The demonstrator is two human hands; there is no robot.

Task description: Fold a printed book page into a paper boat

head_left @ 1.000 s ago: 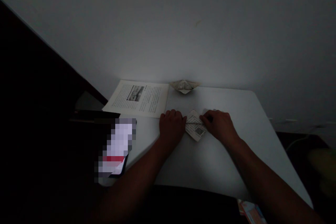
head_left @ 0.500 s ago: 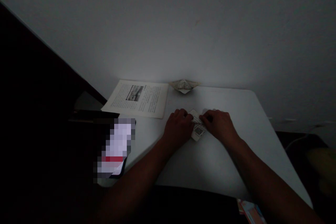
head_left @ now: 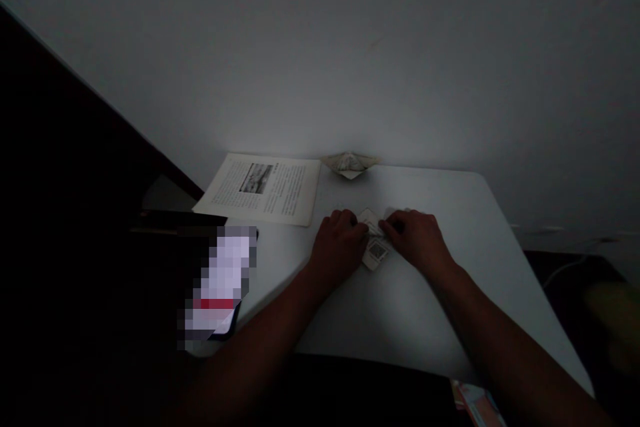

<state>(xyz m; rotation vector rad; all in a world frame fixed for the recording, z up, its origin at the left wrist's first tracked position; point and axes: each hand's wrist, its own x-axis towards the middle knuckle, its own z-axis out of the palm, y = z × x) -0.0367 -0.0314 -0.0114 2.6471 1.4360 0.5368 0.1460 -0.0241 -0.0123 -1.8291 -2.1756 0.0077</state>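
I see left grip (head_left: pixel 340 243) and right grip (head_left: pixel 417 240) both pinching folded paper (head_left: pixel 376 251), centre frame, flat on table (head_left: pixel 400 310). Book (head_left: pixel 263 187) lies upper left.

Very dim, grainy. Pale glow on wall (head_left: pixel 350 80) behind table (head_left: pixel 460 213), fading outward. Left side black. Phone screen (head_left: pixel 223 283) pixelated, brightest spot. Left hand (head_left: pixel 340 243), right hand (head_left: pixel 419 240) near-silhouettes; folded paper (head_left: pixel 376 252) soft. Corners vignetted.

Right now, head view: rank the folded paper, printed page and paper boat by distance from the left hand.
1. Folded paper: touching the left hand, on its right.
2. Printed page: back-left, its corner close to the hand.
3. Paper boat: farthest, at the back edge of the table.
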